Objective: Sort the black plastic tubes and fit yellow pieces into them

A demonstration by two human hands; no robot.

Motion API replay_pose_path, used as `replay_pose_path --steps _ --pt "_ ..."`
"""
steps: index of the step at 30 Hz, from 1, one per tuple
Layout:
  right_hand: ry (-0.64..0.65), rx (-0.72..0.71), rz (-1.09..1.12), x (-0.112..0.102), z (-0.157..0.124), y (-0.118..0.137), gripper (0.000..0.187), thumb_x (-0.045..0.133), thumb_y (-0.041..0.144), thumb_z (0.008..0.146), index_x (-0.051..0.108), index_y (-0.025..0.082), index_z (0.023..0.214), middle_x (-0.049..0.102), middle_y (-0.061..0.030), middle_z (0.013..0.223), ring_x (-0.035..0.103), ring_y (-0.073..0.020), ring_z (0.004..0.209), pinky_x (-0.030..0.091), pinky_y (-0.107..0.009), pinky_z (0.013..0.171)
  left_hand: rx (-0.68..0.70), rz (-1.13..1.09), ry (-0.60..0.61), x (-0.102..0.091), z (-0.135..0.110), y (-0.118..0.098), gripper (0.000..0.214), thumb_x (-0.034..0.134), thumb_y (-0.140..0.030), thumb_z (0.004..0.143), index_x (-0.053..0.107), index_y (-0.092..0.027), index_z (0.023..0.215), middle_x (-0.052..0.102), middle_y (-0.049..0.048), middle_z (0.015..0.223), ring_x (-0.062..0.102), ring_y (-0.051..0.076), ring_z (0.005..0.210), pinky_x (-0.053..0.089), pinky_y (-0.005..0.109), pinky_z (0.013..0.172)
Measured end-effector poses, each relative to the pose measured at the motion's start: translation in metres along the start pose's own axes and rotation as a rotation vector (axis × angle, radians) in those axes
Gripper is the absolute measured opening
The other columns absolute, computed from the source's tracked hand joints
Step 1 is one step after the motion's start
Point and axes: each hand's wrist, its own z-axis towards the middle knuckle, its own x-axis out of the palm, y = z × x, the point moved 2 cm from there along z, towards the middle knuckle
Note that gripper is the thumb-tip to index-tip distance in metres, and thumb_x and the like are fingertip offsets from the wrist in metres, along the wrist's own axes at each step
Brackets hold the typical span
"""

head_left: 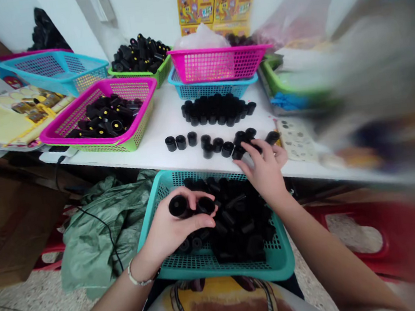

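Note:
My left hand (pixel 180 222) is closed around two short black cylinders (pixel 178 206), their round ends facing me, above a teal basket (pixel 286 262). In that basket lies a heap of black plastic parts (pixel 238 217). At the table's front edge, my right hand (pixel 265 168) has its thumb and fingers around a black cylinder (pixel 238 152) in a loose cluster. To the left of it, several more black cylinders (pixel 180 142) stand in a rough row. Behind them is a tightly packed group of the same cylinders (pixel 219 108).
On the left, a magenta basket (pixel 51 134) holds black parts with yellow dots. Farther back are an empty blue basket (pixel 55 60), a green basket (pixel 163 72) and a pink basket (pixel 219 63). Yellow boxes (pixel 215 5) stand against the wall. A blurred plastic bag (pixel 374 69) fills the right side.

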Motion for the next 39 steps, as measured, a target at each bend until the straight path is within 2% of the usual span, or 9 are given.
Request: replay_pose_path --steps 2,5,7,14,19,25,32,36,39 --pt "0.026 -0.116 0.167 -0.018 0.000 0.019 0.040 0.061 0.039 0.090 0.059 0.022 0.125 0.057 -0.0156 0.123 0.049 -0.0310 0.113 0.038 -0.052 0.098 -0.054 0.017 0.016 0.004 0.000 -0.001 0.039 0.083 -0.011 0.066 0.045 -0.018 0.076 0.070 0.0040 0.102 0.070 0.019 0.080 0.056 0.034 0.074" --pt "0.331 -0.361 0.521 -0.045 -0.008 0.059 0.042 0.063 0.038 0.089 0.056 0.027 0.129 0.055 -0.0111 0.126 0.052 -0.0265 0.113 0.047 -0.044 0.095 -0.117 0.111 0.012 0.007 0.003 -0.003 0.044 0.087 -0.013 0.059 0.046 -0.019 0.076 0.068 -0.0005 0.085 0.065 0.015 0.070 0.052 0.027 0.065" --pt "0.427 -0.393 0.670 -0.056 -0.015 0.078 0.041 0.064 0.031 0.089 0.056 0.029 0.129 0.059 -0.0078 0.124 0.054 -0.0239 0.113 0.049 -0.040 0.096 -0.138 0.186 -0.005 0.007 0.005 -0.004 0.043 0.087 -0.017 0.058 0.047 -0.019 0.074 0.063 -0.0042 0.073 0.061 0.013 0.063 0.049 0.023 0.059" --pt "0.295 0.019 0.790 -0.066 -0.016 0.083 0.036 0.068 0.020 0.085 0.063 0.031 0.120 0.064 -0.0037 0.115 0.064 -0.0183 0.102 0.056 -0.031 0.089 -0.268 0.417 0.056 0.007 0.008 -0.009 0.034 0.078 -0.024 0.068 0.050 -0.023 0.086 0.068 -0.0056 0.072 0.064 0.015 0.058 0.048 0.024 0.055" --pt "0.337 -0.012 0.719 -0.066 -0.016 0.088 0.036 0.067 0.015 0.084 0.066 0.030 0.118 0.066 -0.0038 0.113 0.067 -0.0168 0.095 0.059 -0.026 0.080 -0.262 0.728 0.125 0.007 0.007 -0.010 0.028 0.075 -0.032 0.073 0.058 -0.024 0.094 0.069 -0.0059 0.072 0.065 0.017 0.063 0.045 0.024 0.059" --pt "0.335 0.075 0.724 -0.059 -0.020 0.089 0.030 0.067 0.025 0.086 0.068 0.029 0.115 0.067 -0.0044 0.110 0.069 -0.0153 0.081 0.060 -0.022 0.060 -0.225 0.931 0.155 -0.001 0.011 -0.007 0.039 0.081 -0.042 0.067 0.058 -0.024 0.093 0.064 -0.0051 0.070 0.062 0.019 0.064 0.039 0.025 0.056" --pt "0.348 -0.123 0.672 -0.053 -0.027 0.093 0.047 0.066 0.011 0.084 0.061 0.029 0.127 0.065 -0.0041 0.120 0.064 -0.0192 0.110 0.056 -0.030 0.096 -0.192 1.061 0.198 -0.009 0.008 0.000 0.039 0.077 -0.039 0.072 0.057 -0.021 0.099 0.066 -0.0002 0.075 0.062 0.022 0.066 0.035 0.027 0.055" --pt "0.368 -0.048 0.782 -0.054 -0.029 0.088 0.043 0.068 0.012 0.083 0.065 0.030 0.122 0.066 -0.0028 0.115 0.066 -0.0163 0.104 0.057 -0.026 0.092 -0.295 0.948 0.304 -0.008 0.004 0.001 0.058 0.084 -0.045 0.059 0.058 -0.022 0.105 0.066 -0.0023 0.075 0.060 0.021 0.066 0.036 0.026 0.053" --pt "0.453 -0.088 0.881 -0.056 -0.035 0.085 0.046 0.066 0.010 0.084 0.063 0.033 0.124 0.066 -0.0014 0.113 0.068 -0.0146 0.099 0.059 -0.024 0.086 -0.371 0.878 0.388 -0.006 -0.001 0.002 0.060 0.087 -0.044 0.052 0.060 -0.022 0.101 0.067 -0.0016 0.081 0.062 0.021 0.069 0.037 0.025 0.052"
